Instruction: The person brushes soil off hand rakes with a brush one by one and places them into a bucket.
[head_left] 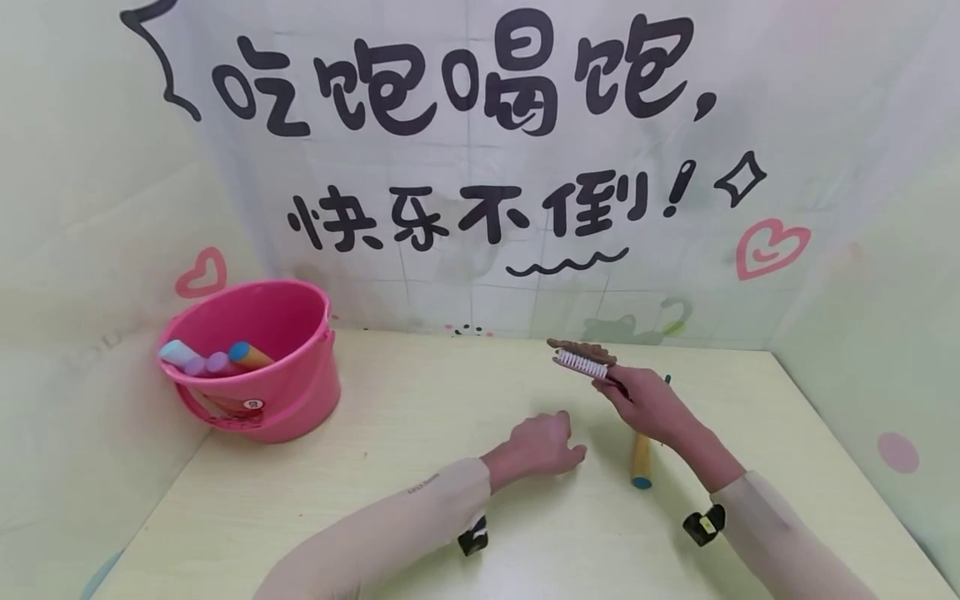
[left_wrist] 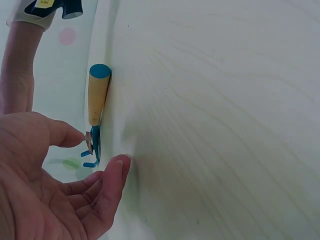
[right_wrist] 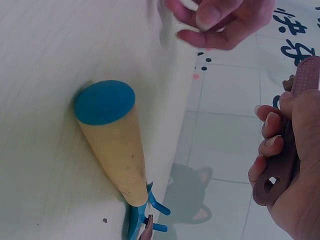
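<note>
My right hand [head_left: 648, 404] grips a brush by its brownish handle, fingers curled round it, above the far right of the table. White bristles [head_left: 581, 364] show on the brush [right_wrist: 282, 167], and a hole pierces its handle end. Just beyond the bristles is a brown lumpy strip [head_left: 588, 348]. My left hand [head_left: 542, 444], fingers loosely bent and holding nothing, hovers over the middle of the table. Below my right hand a small hand rake [head_left: 642, 462] lies on the table, with a wooden blue-ended handle [right_wrist: 117, 150] and blue tines [left_wrist: 90, 164].
A pink bucket [head_left: 318, 400] stands at the back left, with several tool handles [head_left: 251, 356] poking above its rim. The pale wooden table [head_left: 397, 392] meets a printed curtain [head_left: 420, 292] at the back. Each sleeve carries a black wrist camera [head_left: 703, 525].
</note>
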